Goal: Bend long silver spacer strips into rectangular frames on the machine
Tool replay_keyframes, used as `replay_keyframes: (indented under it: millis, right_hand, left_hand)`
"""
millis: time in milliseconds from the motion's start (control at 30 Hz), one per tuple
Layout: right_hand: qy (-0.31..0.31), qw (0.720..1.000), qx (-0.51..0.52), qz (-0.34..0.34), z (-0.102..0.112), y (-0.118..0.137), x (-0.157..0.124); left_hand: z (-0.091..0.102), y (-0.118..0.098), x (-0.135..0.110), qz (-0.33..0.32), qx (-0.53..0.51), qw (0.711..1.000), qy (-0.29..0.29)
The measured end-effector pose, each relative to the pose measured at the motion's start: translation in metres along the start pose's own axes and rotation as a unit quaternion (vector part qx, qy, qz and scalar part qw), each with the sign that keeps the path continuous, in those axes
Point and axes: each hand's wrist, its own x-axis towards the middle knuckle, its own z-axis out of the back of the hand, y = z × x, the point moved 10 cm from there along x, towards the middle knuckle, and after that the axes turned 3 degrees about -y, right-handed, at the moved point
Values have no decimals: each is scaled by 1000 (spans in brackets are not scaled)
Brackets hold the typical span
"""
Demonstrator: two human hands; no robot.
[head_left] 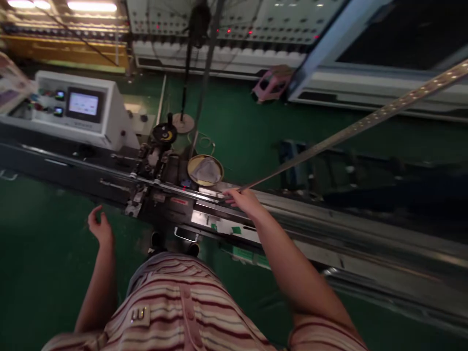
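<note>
My right hand [242, 201] is closed on a long flat strip with shiny dots [340, 134]. From my fingers the strip slopes up to the upper right corner. Left of that hand, a narrow silvery length [190, 191] lies along the machine bed and leads to a clamp-like mechanism [148, 168]; whether it is the same strip, I cannot tell. My left hand [100, 226] hangs in the air in front of the machine, fingers loosely curled and apart, holding nothing. A round yellow-rimmed dish with grey cloth [205, 170] sits just behind the bed.
A white control box with a lit screen [84, 106] stands on the machine's left. Behind are a pink stool [273, 84], a round-based stand [183, 123] and large machines. A long metal rail [365, 239] runs right. The green floor [234, 117] shows around it.
</note>
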Motion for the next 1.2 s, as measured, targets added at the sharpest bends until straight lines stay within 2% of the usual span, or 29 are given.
replay_keyframes:
  millis: [100,233,400,633,767,833,900,967,1033,1100,1200]
  right_hand:
    - [26,997,-46,49,-48,29,3]
    - [49,990,-87,97,-111,68,5]
    - [67,983,-103,140,-191,118,12]
    - [68,981,-92,156,-294,191,22]
    - [76,983,-79,147,-352,231,25]
    - [87,984,-56,145,-380,250,24]
    - [97,984,-34,147,-402,266,21]
    - [101,985,-4,139,-411,276,15]
    - [107,987,43,112,-405,279,5]
    - [122,984,97,92,-385,279,-10]
    - [142,975,146,92,-332,275,-37]
  left_hand:
    - [25,15,6,25,0,999,-43]
    - [46,40,16,51,-6,997,-50]
    - [74,85,43,69,3,995,-66]
    - [110,153,89,72,11,994,-79]
    - [109,177,113,59,21,996,-57]
    - [100,174,126,37,18,998,-39]
    - [84,162,140,14,0,1000,-20]
    - [64,145,155,12,-64,998,0]
    - [39,127,168,39,-174,984,21]
    - [11,106,179,87,-283,954,48]
    - [-35,66,185,169,-366,909,105]
